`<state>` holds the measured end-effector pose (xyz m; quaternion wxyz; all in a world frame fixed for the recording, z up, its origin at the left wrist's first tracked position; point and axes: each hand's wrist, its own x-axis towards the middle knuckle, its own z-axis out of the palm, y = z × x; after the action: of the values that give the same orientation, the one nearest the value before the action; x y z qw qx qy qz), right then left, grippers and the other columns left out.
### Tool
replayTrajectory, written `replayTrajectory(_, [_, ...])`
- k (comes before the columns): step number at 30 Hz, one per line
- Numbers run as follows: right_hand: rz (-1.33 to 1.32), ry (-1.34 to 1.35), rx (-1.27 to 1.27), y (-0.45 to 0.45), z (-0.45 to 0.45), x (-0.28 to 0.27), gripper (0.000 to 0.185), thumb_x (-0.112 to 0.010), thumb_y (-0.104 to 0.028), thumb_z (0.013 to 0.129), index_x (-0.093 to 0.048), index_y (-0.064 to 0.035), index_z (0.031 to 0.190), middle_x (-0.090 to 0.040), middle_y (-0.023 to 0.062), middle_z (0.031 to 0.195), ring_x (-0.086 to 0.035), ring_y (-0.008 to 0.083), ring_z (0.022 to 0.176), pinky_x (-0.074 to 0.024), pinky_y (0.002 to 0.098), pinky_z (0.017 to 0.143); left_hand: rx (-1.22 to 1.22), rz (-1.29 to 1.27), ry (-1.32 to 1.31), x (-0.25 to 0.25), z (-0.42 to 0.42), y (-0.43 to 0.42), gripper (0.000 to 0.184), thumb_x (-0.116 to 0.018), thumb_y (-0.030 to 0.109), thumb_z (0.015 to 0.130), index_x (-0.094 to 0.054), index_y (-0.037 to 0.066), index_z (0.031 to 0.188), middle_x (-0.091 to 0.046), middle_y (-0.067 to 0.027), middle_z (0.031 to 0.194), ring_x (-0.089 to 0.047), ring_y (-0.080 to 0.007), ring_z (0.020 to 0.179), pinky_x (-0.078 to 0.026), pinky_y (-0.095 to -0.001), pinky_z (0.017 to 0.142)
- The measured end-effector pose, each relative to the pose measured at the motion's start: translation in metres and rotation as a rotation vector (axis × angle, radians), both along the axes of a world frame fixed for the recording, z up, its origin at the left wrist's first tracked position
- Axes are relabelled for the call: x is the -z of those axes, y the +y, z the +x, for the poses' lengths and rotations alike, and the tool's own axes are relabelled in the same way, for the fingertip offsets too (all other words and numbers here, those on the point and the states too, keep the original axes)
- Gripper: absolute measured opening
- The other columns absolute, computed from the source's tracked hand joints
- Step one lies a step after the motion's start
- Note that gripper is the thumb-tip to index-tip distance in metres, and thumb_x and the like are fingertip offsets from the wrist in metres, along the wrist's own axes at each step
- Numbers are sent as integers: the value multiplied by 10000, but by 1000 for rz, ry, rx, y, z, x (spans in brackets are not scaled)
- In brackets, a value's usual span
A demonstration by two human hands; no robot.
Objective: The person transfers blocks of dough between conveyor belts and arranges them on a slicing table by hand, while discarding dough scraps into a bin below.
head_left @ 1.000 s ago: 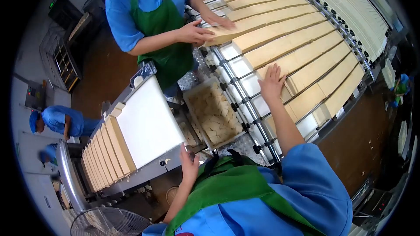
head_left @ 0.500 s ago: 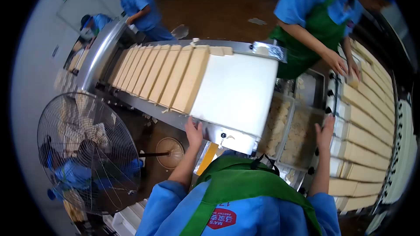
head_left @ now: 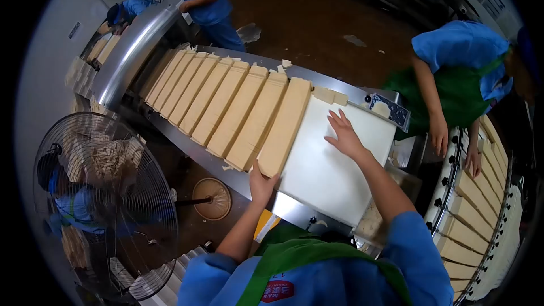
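Long pale slabs of layered dough sheets lie crosswise in a row on the conveyor. My left hand (head_left: 262,185) is at the near end of the rightmost dough slab (head_left: 288,124), fingers on one side and thumb on the other. My right hand (head_left: 345,136), open with fingers spread, hovers over or rests on the white belt (head_left: 323,161) to the right of that slab; contact cannot be made out. Small dough scraps (head_left: 330,96) lie at the belt's far edge.
A rounded steel housing (head_left: 133,51) covers the conveyor's left end. A large caged fan (head_left: 107,204) stands at left. Across to the right, a co-worker (head_left: 459,73) reaches over another line of dough slabs (head_left: 467,215). Trays with dough scraps (head_left: 371,224) sit between the lines.
The dough slabs extend farther right along the belt. My right hand has moved left from beside the other line to over the white belt. My left hand has closed around the slab's near end.
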<state>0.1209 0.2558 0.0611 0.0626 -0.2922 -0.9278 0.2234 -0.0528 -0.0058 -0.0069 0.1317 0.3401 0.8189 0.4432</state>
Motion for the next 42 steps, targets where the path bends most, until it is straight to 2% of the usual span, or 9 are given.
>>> replayTrajectory(6, [42, -103, 1, 73, -131, 21, 617, -610, -267, 828, -390, -39, 1357, -335, 92, 1454, -150, 338, 1403, -222, 531, 1101, 57, -240, -61, -6, 2, -3, 902, -744, 263, 730, -222, -59, 1391, -533, -273, 1054, -577, -392, 900, -487, -426, 763])
replayTrajectory(12, [96, -222, 105, 94, -172, 59, 635, -635, -264, 761, -410, -49, 1315, -441, 104, 1360, -375, 278, 1275, -319, 497, 1039, 75, -318, -74, -11, 4, 1, 970, -748, 294, 726, -157, -1, 1436, -548, -301, 1020, -597, -418, 885, -505, -442, 741])
replayTrajectory(17, [411, 44, 151, 94, -84, 70, 452, -732, -272, 695, -573, 12, 1008, -590, 197, 986, -555, 365, 952, -428, 441, 849, 180, -416, -135, -16, 8, -1, 936, -728, 243, 708, -175, 59, 1440, -501, -313, 1080, -604, -423, 853, -530, -450, 717])
replayTrajectory(22, [150, -229, 520, 24, 54, 3, 622, -764, -370, 692, -542, -19, 1155, -563, 193, 1178, -426, 369, 1215, -258, 468, 1057, 475, -492, -160, -40, 0, -1, 910, -731, 234, 710, -210, 136, 1450, -474, -270, 1119, -606, -409, 857, -523, -462, 710])
replayTrajectory(25, [418, -25, 674, -37, 134, 46, 721, -786, -303, 690, -454, -30, 1269, -558, 196, 1196, -392, 371, 1253, -244, 454, 1076, 670, -549, 171, -32, -1, 11, 981, -785, 300, 665, -216, 187, 1455, -453, -277, 1146, -589, -403, 910, -525, -454, 708])
replayTrajectory(27, [-273, 483, 930, -65, 172, 81, 878, -807, -274, 679, -346, 1, 1374, -455, 233, 1321, -426, 374, 1225, -321, 394, 1036, 605, -539, 148, -28, 12, 22, 1000, -798, 319, 648, -219, 206, 1455, -431, -293, 1165, -590, -405, 908, -527, -452, 711])
replayTrajectory(32, [-137, -110, 658, -130, 172, 16, 1143, -865, -275, 537, -216, -7, 1439, -386, 231, 1392, -371, 377, 1279, -319, 415, 1061, 626, -620, 147, -33, 27, 39, 978, -809, 396, 601, -310, 176, 1413, -436, -364, 1202, -621, -408, 894, -529, -439, 764])
replayTrajectory(37, [-66, 129, 832, -161, 218, -9, 955, -873, -215, 510, -412, -128, 1342, -518, 139, 1271, -534, 330, 1124, -479, 402, 899, 669, -570, 286, -74, 85, 31, 879, -750, 451, 647, -367, 125, 1368, -657, -181, 912, -662, -323, 784, -545, -417, 694])
replayTrajectory(42, [43, 147, 1010, -247, 327, -72, 964, -861, -293, 511, -395, -177, 1347, -504, 184, 1182, -566, 377, 1015, -498, 444, 825, 824, -410, 307, -137, 183, -8, 807, -780, 324, 677, -378, 148, 1353, -488, -268, 1181, -605, -426, 912, -517, -452, 775])
